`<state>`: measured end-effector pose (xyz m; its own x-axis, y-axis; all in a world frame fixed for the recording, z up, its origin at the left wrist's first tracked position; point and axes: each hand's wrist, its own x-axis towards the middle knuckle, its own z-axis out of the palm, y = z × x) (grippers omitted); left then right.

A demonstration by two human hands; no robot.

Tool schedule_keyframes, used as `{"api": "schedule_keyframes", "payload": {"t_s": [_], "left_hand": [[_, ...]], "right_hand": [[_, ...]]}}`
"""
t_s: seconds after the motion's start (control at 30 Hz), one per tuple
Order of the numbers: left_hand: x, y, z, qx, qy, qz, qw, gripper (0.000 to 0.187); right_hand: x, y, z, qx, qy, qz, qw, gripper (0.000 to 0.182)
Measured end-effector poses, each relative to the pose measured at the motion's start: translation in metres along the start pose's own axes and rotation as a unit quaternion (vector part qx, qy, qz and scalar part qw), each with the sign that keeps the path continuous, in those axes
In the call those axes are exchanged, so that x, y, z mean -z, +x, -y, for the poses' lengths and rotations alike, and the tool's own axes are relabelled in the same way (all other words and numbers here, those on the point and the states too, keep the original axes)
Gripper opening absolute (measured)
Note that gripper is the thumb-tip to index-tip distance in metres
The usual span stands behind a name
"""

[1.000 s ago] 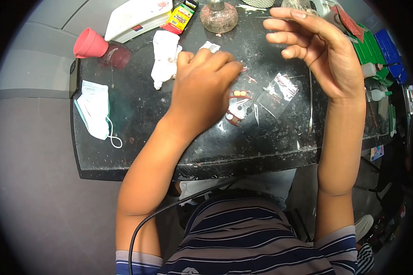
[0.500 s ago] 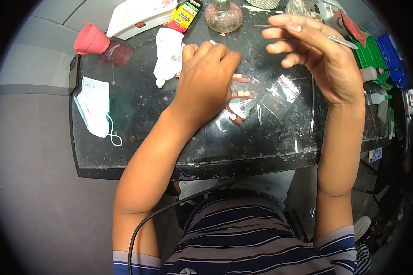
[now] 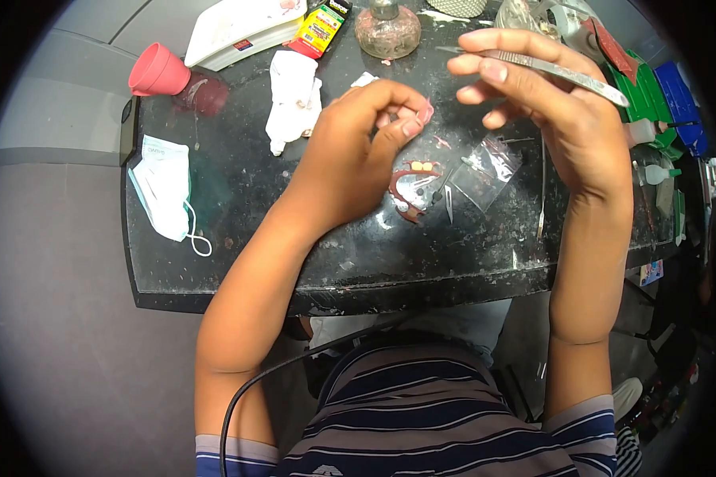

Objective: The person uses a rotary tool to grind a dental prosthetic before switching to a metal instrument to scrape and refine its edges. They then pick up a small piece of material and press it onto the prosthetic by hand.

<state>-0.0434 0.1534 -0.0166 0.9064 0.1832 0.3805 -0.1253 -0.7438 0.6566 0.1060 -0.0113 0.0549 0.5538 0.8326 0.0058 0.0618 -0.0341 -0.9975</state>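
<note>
So your left hand (image 3: 358,131) had thumb and fingertips pinched narrow around a small pink piece (image 3: 427,111), smooth-looking and a bit shiny, poking out past your fingertips over the table. Your right hand (image 3: 581,123) was holding a slim metal tool (image 3: 589,82), ridged along part of the grip, thin tip aimed toward your left hand but well apart from the pink bit. Your other right fingers were loosely curled.

Just below your left hand sat a reddish-brown curved frame (image 3: 411,213) with a couple of yellowish tooth-shaped blocks (image 3: 422,166) on it, and right of that a crinkly clear plastic bag (image 3: 489,171). Crumpled white cloth (image 3: 294,99) lay just beyond your left knuckles, with a round glass jar (image 3: 387,36) further back.

The black table (image 3: 254,258) was scuffed, its front edge chipped, your left forearm crossing it. You had a modest gap between your hands, and way more room leftward, between that forearm and the pleated mask (image 3: 165,191).
</note>
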Motion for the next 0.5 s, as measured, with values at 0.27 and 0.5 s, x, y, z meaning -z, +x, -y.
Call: {"api": "schedule_keyframes", "payload": {"t_s": [0.27,0.5], "left_hand": [[0.009,-0.006,-0.016,0.098,-0.460,-0.024,0.882,0.033],[0.013,-0.009,-0.023,0.091,-0.455,-0.030,0.885,0.034]], "right_hand": [[-0.029,-0.011,0.003,0.116,-0.038,-0.012,0.992,0.044],[-0.045,-0.015,0.009,0.146,0.008,-0.010,0.989,0.047]]}}
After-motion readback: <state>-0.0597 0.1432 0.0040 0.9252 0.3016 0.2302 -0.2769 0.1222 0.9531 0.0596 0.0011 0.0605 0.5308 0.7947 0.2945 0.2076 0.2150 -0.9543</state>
